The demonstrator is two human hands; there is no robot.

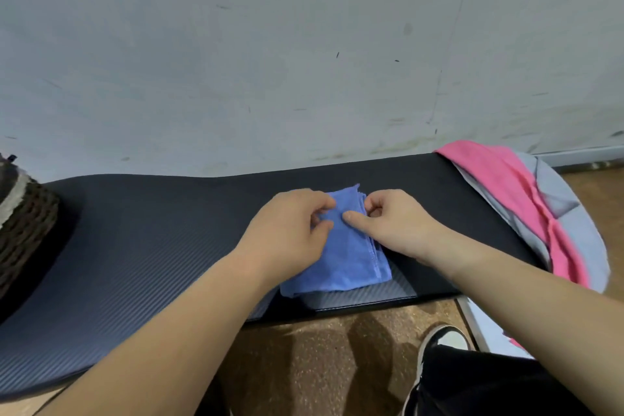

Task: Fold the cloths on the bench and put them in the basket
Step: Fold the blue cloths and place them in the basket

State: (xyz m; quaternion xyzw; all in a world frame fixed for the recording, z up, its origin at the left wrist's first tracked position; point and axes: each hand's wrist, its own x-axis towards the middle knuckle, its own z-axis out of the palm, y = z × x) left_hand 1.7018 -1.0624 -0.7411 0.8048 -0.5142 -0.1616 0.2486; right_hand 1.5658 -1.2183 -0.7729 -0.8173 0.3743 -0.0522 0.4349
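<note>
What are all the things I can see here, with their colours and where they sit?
Blue cloth: one, blue, folded small, middle of the bench under both hands.
Pink cloth: one, pink, unfolded, draped over the bench's right end.
Grey cloth: one, pale grey, lying beneath the pink cloth at the right end.
Basket: one, woven brown with a pale band, left edge, partly out of view.
Bench: one, black ribbed top, against the wall.
Wall: scuffed grey-white, behind the bench.
Floor: speckled brown, below.
Shoe: one, black and white, bottom right.
Left hand: pinching the blue cloth.
Right hand: pinching the blue cloth.
</note>
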